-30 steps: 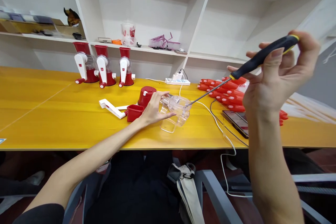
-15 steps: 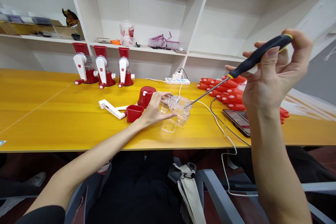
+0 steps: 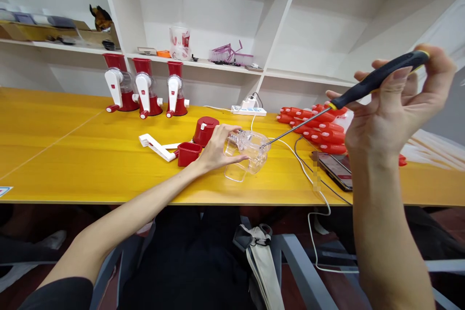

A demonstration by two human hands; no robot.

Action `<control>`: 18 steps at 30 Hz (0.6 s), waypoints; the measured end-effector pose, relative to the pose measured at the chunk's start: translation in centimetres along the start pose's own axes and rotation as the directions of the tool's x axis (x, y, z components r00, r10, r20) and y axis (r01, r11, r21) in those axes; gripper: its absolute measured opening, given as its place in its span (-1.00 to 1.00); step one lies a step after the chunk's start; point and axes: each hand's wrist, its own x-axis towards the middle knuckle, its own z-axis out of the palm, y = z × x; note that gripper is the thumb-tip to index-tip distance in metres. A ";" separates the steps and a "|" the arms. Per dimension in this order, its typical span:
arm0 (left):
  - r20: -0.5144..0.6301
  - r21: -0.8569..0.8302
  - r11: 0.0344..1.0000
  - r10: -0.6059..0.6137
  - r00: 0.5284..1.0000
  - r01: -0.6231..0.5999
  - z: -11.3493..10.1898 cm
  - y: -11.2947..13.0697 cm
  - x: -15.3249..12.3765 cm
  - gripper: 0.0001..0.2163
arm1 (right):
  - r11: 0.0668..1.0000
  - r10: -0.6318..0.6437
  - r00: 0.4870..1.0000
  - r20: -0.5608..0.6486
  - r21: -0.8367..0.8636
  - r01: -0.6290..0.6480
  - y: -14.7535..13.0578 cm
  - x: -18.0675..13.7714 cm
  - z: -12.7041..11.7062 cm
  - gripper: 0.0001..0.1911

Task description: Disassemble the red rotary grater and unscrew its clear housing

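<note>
My left hand [image 3: 221,149] grips a clear plastic housing [image 3: 256,152] on the yellow table, thumb and fingers around its left side. Raised at the right, my right hand [image 3: 395,101] is closed around the dark blue and yellow handle of a screwdriver [image 3: 374,80]. The screwdriver's long shaft slants down to the left, and its tip meets the upper part of the clear housing. Left of the housing are a red round base [image 3: 206,131], a red square hopper [image 3: 189,154] and a white crank handle [image 3: 157,147].
Three assembled red-and-white rotary graters [image 3: 147,89] stand at the back left. A white power strip [image 3: 249,110] lies by the shelf, its cable running over the front edge. At the right are a pile of red plastic handles [image 3: 319,128] and a phone [image 3: 336,170].
The view has shifted slightly. My right hand with the screwdriver appears a little farther right. The tip stays at the housing, and my left hand keeps its grip.
</note>
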 end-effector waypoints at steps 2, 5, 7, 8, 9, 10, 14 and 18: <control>0.009 0.012 1.000 0.000 1.000 0.000 -0.1 0.1 -0.1 -0.39 | 1.000 0.001 1.000 0.006 0.002 -0.001 -0.4 -0.1 0.3 -0.49; 0.029 0.020 1.000 -0.013 0.999 0.012 -0.2 0.1 -0.2 -0.44 | 1.000 0.001 1.000 -0.003 -0.015 -0.001 -1.0 -0.3 0.9 -0.52; 0.043 0.020 0.999 -0.033 0.999 0.032 -0.2 0.1 -0.2 -0.43 | 1.000 -0.014 1.000 -0.002 -0.026 0.014 -1.4 -0.5 1.1 -0.52; 0.045 0.021 0.999 -0.043 0.998 0.042 -0.2 0.1 -0.1 -0.40 | 0.999 -0.022 1.000 0.005 -0.028 0.022 -1.4 -0.6 1.2 -0.52; 0.043 0.021 0.999 -0.051 0.998 0.050 -0.2 0.1 -0.1 -0.37 | 0.999 -0.031 0.999 0.008 -0.028 0.031 -1.4 -0.7 1.2 -0.52; 0.036 0.021 0.998 -0.055 0.998 0.054 -0.2 0.1 -0.1 -0.35 | 0.999 -0.032 0.999 0.009 -0.025 0.033 -1.3 -0.7 1.2 -0.51; 0.004 0.005 0.998 -0.061 0.998 0.061 0.0 0.1 0.0 -0.31 | 1.000 -0.020 0.999 -0.027 0.003 0.020 -0.7 -0.6 0.9 -0.48; -0.001 0.006 0.998 -0.061 0.998 0.061 0.1 0.0 -0.1 -0.32 | 1.000 -0.018 1.000 -0.025 -0.011 0.018 -0.7 -0.6 1.0 -0.52</control>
